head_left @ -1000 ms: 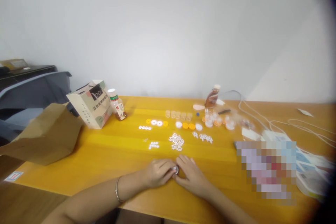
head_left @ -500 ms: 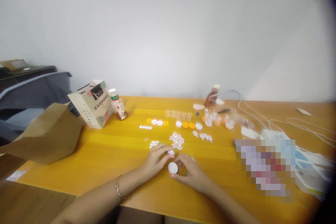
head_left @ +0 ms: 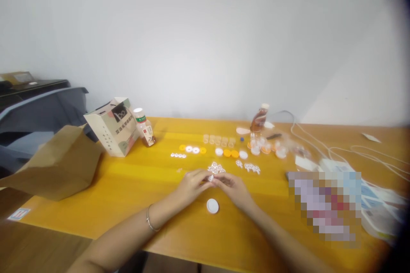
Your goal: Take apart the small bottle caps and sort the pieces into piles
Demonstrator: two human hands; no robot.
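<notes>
My left hand (head_left: 191, 185) and my right hand (head_left: 234, 187) meet fingertip to fingertip over the yellow table (head_left: 134, 187), both pinching a small white piece (head_left: 210, 178) at the near edge of a pile of small white pieces (head_left: 216, 167). A round white cap (head_left: 212, 206) lies on the table just in front of the hands, touched by neither. A thin bracelet sits on my left wrist.
Rows of white and orange discs (head_left: 230, 153), small clear cups (head_left: 218, 140) and tiny white parts (head_left: 178, 155) lie further back. A patterned paper bag (head_left: 112, 126), a small bottle (head_left: 144, 126) and a brown paper bag (head_left: 57, 164) stand left. A brown bottle (head_left: 259, 118), cables and papers are right.
The hands have let go of the white cap, which now lies alone on the table. Both hands moved away from me to the white pieces and pinch one.
</notes>
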